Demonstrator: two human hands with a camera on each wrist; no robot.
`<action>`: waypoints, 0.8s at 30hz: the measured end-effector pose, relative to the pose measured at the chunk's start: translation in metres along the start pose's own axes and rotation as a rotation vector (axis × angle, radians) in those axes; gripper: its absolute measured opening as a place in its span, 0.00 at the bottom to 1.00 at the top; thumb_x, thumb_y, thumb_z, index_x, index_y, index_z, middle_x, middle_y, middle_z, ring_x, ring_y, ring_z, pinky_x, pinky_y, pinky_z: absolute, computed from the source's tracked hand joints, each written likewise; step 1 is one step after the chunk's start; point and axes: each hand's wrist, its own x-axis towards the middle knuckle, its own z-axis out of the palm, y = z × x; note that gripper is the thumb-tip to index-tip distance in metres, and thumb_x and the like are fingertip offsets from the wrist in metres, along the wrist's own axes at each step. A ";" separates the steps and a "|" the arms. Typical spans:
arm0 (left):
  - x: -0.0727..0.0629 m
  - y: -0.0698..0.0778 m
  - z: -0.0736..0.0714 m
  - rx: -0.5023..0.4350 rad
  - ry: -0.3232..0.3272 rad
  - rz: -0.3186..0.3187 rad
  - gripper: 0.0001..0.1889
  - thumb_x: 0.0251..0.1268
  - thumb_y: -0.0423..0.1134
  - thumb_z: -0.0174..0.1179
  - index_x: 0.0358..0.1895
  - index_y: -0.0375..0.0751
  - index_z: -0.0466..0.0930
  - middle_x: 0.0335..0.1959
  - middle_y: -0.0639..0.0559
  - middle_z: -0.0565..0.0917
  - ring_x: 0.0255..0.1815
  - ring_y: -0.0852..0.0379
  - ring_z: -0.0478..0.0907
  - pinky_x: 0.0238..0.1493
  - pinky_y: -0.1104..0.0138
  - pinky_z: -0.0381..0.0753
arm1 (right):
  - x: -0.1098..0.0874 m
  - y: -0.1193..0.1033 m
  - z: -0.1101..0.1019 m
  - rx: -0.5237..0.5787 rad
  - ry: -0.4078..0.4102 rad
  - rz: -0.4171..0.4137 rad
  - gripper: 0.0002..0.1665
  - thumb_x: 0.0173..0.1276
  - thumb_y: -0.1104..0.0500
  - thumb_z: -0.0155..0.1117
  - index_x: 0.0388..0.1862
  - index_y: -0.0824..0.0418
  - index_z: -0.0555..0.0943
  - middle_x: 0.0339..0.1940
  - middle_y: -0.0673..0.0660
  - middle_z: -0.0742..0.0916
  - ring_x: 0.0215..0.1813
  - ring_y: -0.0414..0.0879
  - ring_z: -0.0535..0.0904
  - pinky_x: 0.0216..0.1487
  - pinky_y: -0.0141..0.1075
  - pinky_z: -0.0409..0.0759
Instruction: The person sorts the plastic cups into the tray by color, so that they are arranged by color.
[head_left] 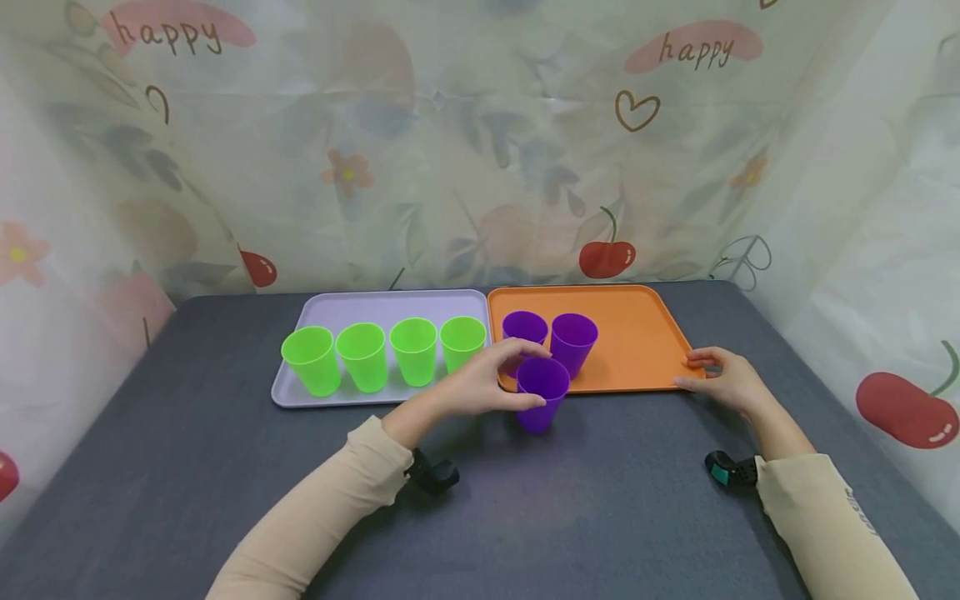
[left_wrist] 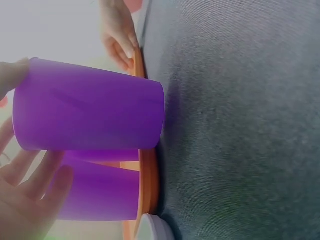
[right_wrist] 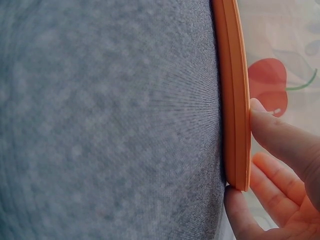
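Observation:
My left hand [head_left: 487, 379] grips a purple cup [head_left: 543, 392] near its rim, thumb on the near side and fingers on the far side. The cup is upright just in front of the orange tray [head_left: 633, 333]; in the left wrist view its base [left_wrist: 159, 115] is over the dark tabletop. Two more purple cups [head_left: 576, 342] stand on that tray, toward its left end, one partly hidden behind my left hand. My right hand [head_left: 727, 379] holds the tray's front right corner, with its thumb and fingers [right_wrist: 280, 137] on the rim.
Left of the orange tray, edges close together, lies a pale purple tray [head_left: 300, 393]. Several green cups [head_left: 363, 358] stand on it in a row, the rightmost partly behind my left hand. A patterned curtain [head_left: 450, 150] hangs behind the dark table [head_left: 570, 517].

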 end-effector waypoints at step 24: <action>0.021 0.026 0.004 0.049 -0.020 0.058 0.26 0.49 0.39 0.68 0.55 0.45 0.73 0.51 0.53 0.77 0.51 0.60 0.73 0.54 0.69 0.75 | -0.001 0.000 -0.001 0.009 -0.009 -0.015 0.42 0.61 0.45 0.65 0.62 0.73 0.65 0.61 0.75 0.72 0.62 0.69 0.63 0.61 0.61 0.64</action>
